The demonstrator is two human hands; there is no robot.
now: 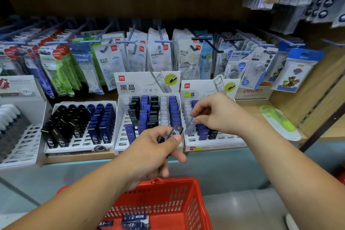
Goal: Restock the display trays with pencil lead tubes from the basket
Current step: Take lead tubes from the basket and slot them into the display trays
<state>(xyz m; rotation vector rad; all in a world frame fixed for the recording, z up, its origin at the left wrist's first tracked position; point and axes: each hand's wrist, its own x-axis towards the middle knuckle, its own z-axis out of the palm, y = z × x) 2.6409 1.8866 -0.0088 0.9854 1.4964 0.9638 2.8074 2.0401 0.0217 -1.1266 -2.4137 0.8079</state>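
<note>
The left hand [155,152] is curled round a black tube [176,131] marked HB. It holds the tube up in front of the middle tray [119,145]. There may be a second black tube tucked in the same hand, but it is hard to see.

The right hand [219,113] pinches a clear tube [192,124] between the thumb and the first fingers. The tube is tilted. Its low end points down into the right tray [231,139], just beside some blue tubes [202,132] that stand there.

The middle tray holds rows of black, blue and clear tubes, and some slots near the front are bare. The left tray [78,148] is packed with black tubes on one side and dark blue ones on the other. A white rack [22,147] sits at the far left.

All the trays stand side by side on a wooden shelf [248,106]. A green pack [280,122] lies on the shelf to the right of the trays. Behind the trays, lots of packs [158,56] hang on hooks.

The red basket [168,198] sits low down, near the person, between the two arms. A few dark blue tubes [134,220] lie in the bottom of it.
</note>
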